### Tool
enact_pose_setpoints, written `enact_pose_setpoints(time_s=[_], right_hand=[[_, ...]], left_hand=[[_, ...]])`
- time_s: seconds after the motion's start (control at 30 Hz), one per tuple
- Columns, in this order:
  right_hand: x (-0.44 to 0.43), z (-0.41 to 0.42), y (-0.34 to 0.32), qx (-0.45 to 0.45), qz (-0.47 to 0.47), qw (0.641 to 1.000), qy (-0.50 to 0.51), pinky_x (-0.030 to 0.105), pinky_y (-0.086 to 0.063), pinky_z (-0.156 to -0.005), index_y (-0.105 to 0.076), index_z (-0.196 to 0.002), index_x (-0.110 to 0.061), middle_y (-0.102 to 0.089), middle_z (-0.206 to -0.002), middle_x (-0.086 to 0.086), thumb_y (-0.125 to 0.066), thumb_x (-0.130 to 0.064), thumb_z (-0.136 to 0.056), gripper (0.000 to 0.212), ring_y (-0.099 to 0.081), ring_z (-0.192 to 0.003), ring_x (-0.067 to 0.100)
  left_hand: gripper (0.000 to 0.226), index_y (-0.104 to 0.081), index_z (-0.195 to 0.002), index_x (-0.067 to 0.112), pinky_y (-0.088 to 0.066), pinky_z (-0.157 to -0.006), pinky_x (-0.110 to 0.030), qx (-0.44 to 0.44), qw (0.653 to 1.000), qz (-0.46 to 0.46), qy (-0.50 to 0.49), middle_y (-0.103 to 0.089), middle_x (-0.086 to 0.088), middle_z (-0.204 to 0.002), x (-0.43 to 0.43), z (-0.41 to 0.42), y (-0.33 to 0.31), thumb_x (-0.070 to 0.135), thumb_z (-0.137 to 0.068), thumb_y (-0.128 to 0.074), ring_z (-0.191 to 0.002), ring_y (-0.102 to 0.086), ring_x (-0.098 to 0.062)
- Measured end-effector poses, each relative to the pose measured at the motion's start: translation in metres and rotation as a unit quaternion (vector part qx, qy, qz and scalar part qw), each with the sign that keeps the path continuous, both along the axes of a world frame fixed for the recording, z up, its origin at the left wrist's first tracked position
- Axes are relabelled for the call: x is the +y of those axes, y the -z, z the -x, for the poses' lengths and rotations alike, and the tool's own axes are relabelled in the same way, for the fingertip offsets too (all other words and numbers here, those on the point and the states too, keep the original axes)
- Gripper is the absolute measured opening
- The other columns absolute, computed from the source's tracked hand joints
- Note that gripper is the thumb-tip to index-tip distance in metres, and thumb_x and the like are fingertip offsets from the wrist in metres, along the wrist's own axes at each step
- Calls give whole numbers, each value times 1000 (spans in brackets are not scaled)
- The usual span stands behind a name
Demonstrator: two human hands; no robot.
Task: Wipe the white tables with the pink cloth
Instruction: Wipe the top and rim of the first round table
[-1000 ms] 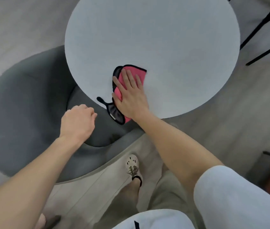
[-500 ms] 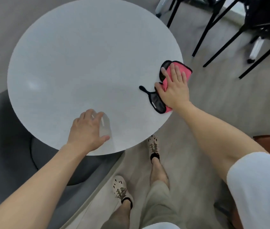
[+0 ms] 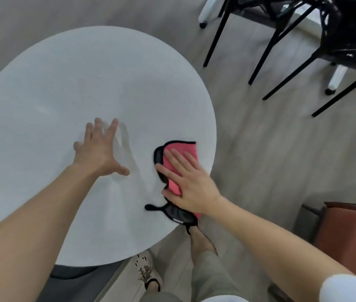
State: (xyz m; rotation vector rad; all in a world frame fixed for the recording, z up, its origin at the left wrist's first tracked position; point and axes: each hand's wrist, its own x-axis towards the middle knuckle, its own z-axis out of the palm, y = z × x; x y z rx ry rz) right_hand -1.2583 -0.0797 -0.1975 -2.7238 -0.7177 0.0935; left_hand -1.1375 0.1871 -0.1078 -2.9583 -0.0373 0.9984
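Observation:
A round white table (image 3: 85, 79) fills the left and middle of the head view. The pink cloth (image 3: 183, 149), edged in black, lies near the table's right rim. My right hand (image 3: 185, 182) lies flat on it with straight fingers, pressing it onto the tabletop and covering its middle. The cloth's black corner and hanging loop (image 3: 172, 212) stick out below my palm at the table's edge. My left hand (image 3: 100, 149) rests on the tabletop to the left of the cloth, fingers spread, holding nothing.
Black chair legs (image 3: 281, 51) stand on the grey floor at the upper right. A brown seat (image 3: 351, 232) is at the right edge. A grey chair (image 3: 74, 277) shows under the table's near edge. My feet (image 3: 148, 273) are below the table.
My right hand has slid the cloth back inward from the table's right rim. My left hand has moved further onto the tabletop and spread its fingers. The view has shifted.

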Motion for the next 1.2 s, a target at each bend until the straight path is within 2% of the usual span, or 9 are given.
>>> enact_pose_setpoints(time_s=[0.17, 0.3, 0.37, 0.47, 0.6, 0.8, 0.97, 1.1, 1.2], right_hand=[[-63, -124, 10, -26, 31, 992, 118, 58, -17, -133, -36, -170, -30, -18, -180, 11, -53, -69, -103, 79, -12, -168, 29], [-5, -230, 8, -12, 64, 967, 245, 59, -9, -134, -34, -170, -21, -17, -179, 21, -38, -68, -104, 81, -11, -168, 37], [40, -235, 4, -14, 47, 973, 224, 59, -8, -133, -32, -171, -16, -16, -178, 25, -36, -65, -105, 82, -10, -167, 40], [76, -183, -3, -2, 27, 996, 85, 58, -7, -133, -24, -173, -16, -6, -179, 24, -36, -64, -107, 83, -2, -168, 38], [27, -101, -2, 12, -21, 999, -47, 58, -15, -134, -32, -171, -22, -10, -180, 18, -49, -60, -107, 76, -4, -169, 34], [-45, -150, 1, -7, -2, 998, 57, 57, -18, -133, -40, -168, -29, -20, -180, 13, -63, -66, -99, 82, -14, -168, 32], [34, -289, 10, -49, 41, 972, 227, 60, -16, -132, -42, -167, -19, -25, -176, 22, -44, -66, -105, 78, -20, -166, 39], [129, -278, -2, -30, 46, 992, 116, 57, -9, -134, -32, -171, -16, -17, -179, 20, -32, -62, -108, 78, -11, -168, 35], [117, -217, -5, -11, 33, 999, 16, 55, -11, -134, -29, -172, -19, -14, -180, 17, -35, -60, -110, 75, -8, -168, 33]], left_hand=[[178, 26, -161, 53, -37, -108, -84, 55, 996, 3, -64, 34, 5, -173, -1, -7, 15, 70, -40, -103, -164, 24, -32], [179, 28, -162, 49, -41, -108, -80, 53, 997, -5, -59, 34, 2, -173, 2, -4, 14, 70, -42, -103, -164, 24, -33], [179, 32, -160, 49, -41, -110, -78, 56, 997, -9, -57, 35, 1, -173, 0, -4, 12, 70, -43, -102, -164, 25, -33], [179, 36, -158, 51, -37, -114, -78, 59, 996, -11, -60, 38, 1, -173, 1, -1, 13, 71, -45, -101, -164, 26, -33], [178, 36, -157, 51, -41, -113, -73, 51, 997, -12, -51, 37, 0, -172, 0, -1, 11, 71, -46, -101, -164, 24, -35], [178, 36, -159, 46, -39, -112, -77, 47, 998, -20, -47, 39, -5, -171, -5, -3, 12, 68, -48, -102, -163, 24, -40], [174, 41, -157, 47, -31, -119, -77, 53, 996, -18, -63, 47, -5, -168, -4, -2, 12, 66, -56, -100, -162, 31, -40], [168, 35, -160, 47, -33, -119, -74, 30, 997, -10, -66, 41, -4, -171, -4, 0, 8, 58, -62, -101, -164, 26, -38], [162, 18, -164, 52, -46, -110, -63, 14, 999, 0, -44, 24, 2, -176, 1, -2, 1, 71, -52, -97, -167, 12, -32]])
